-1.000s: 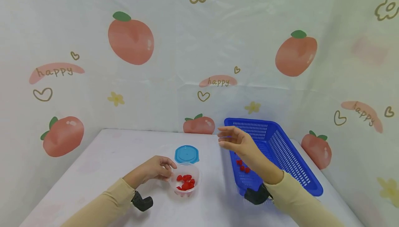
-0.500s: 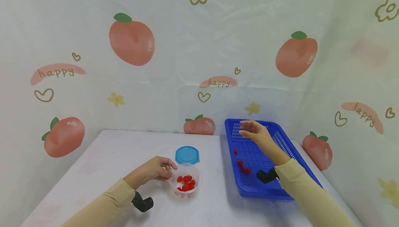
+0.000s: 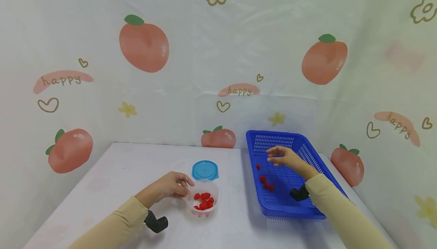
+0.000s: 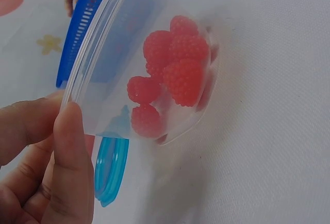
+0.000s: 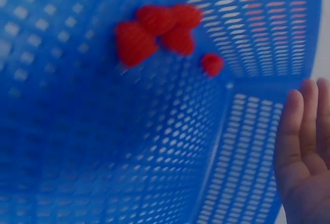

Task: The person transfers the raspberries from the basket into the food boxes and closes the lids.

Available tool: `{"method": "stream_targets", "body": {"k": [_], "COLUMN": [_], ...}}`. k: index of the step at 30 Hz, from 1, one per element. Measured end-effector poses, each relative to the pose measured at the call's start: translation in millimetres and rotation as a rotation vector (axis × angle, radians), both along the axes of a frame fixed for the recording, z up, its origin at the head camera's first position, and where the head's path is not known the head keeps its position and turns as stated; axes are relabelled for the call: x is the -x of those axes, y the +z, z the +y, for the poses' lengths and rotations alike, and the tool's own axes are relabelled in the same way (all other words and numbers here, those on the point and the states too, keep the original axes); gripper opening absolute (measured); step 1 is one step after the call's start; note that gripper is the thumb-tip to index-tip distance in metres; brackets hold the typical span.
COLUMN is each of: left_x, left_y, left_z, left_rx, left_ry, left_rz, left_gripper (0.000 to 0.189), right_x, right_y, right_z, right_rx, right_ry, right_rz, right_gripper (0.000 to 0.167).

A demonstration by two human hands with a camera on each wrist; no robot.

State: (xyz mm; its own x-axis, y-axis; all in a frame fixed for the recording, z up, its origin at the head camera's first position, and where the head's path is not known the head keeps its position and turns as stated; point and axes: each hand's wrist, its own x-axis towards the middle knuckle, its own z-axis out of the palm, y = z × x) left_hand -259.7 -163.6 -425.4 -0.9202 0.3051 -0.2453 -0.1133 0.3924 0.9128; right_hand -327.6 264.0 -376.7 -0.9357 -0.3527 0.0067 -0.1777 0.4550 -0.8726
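Observation:
My left hand [image 3: 169, 186] pinches the rim of a clear plastic tub [image 4: 105, 108] between thumb and fingers. Several red raspberries [image 4: 183, 80] lie in the bottom of the tub, which stands on the table. Over a blue plastic basket [image 3: 290, 213] on the right, my right hand [image 3: 288, 159] hovers with its fingers extended and loosely bent, holding nothing. Several more raspberries [image 5: 135, 44] rest on the basket's floor near its left side, below and to the left of that hand.
A blue lid [image 3: 205, 170] lies flat on the white table [image 3: 146, 154], just behind the tub. The basket has raised, slotted walls. A fruit-printed backdrop [image 3: 218, 51] stands behind the table.
My right hand has moved right from the basket's left edge to over its inside, then dropped lower. The left hand and tub have stayed in place.

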Motion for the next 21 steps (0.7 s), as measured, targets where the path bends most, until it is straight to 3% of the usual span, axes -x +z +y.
{"method": "stream_targets", "body": {"k": [8, 21], "left_x": [1.3, 0.0], "left_y": [-1.0, 0.1], "left_z": [-0.6, 0.7], "left_rx": [0.006, 0.016], "left_ry": [-0.004, 0.01], "left_rz": [-0.002, 0.0], "left_gripper": [0.025, 0.025], "right_x": [-2.2, -9.9], "right_y": [-11.8, -21.1], "right_z": [5, 8], "right_rx": [-0.081, -0.251], "right_ry": [0.118, 0.083], "right_rz": [-0.142, -0.344], "right_gripper": [0.041, 0.026]}}
